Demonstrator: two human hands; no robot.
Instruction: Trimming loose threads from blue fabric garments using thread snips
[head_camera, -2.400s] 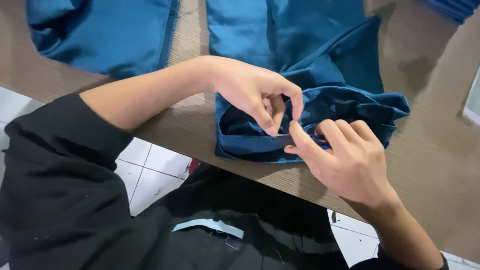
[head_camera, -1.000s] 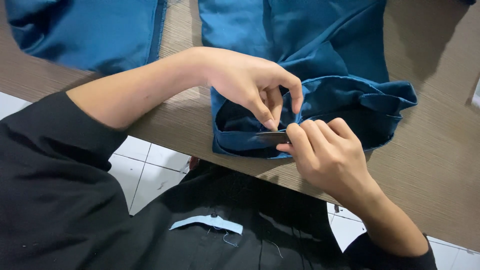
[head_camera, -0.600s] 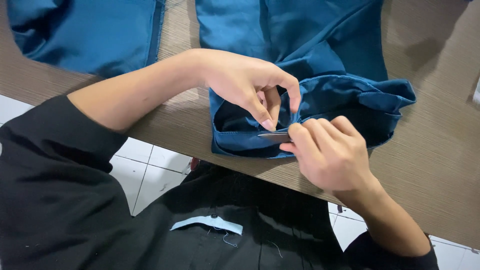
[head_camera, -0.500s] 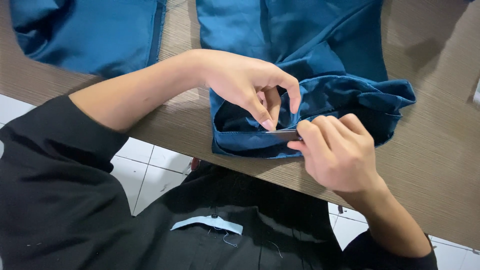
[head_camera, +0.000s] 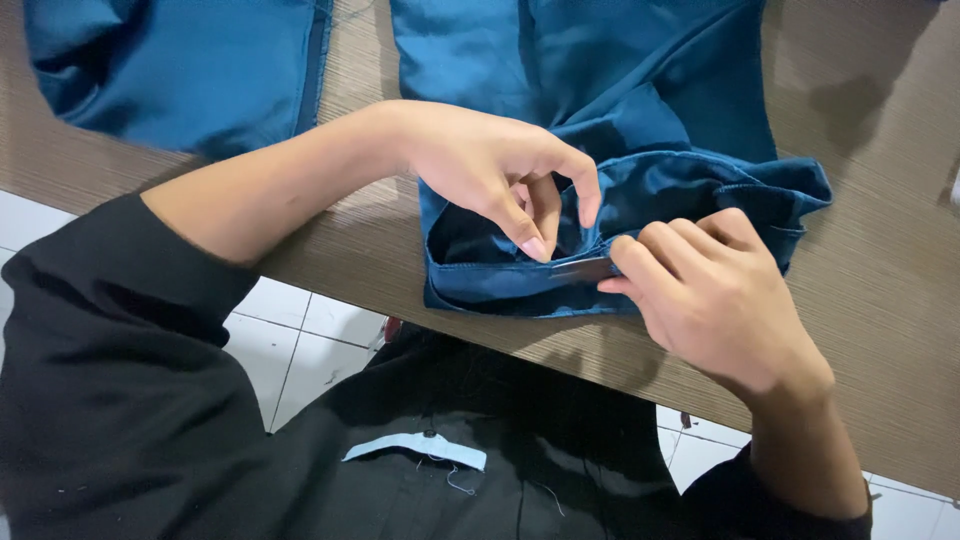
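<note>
A blue garment (head_camera: 640, 110) lies on a brown wooden table (head_camera: 880, 230), its hem opening facing me at the table's near edge. My left hand (head_camera: 490, 170) pinches the upper layer of the hem (head_camera: 500, 285) between thumb and fingers and holds the opening apart. My right hand (head_camera: 710, 290) grips a small thin metal tool (head_camera: 585, 268), whose tip lies against the hem seam just below my left fingertips. The tool's handle is hidden inside my right fist.
A second piece of blue cloth (head_camera: 190, 70) lies at the table's far left. Below the table edge show white floor tiles (head_camera: 300, 340) and my black clothing (head_camera: 450, 450) with a pale blue label.
My right hand has slid a little to the right along the hem with the tool. My left hand keeps its pinch on the cloth. The view has shifted slightly.
</note>
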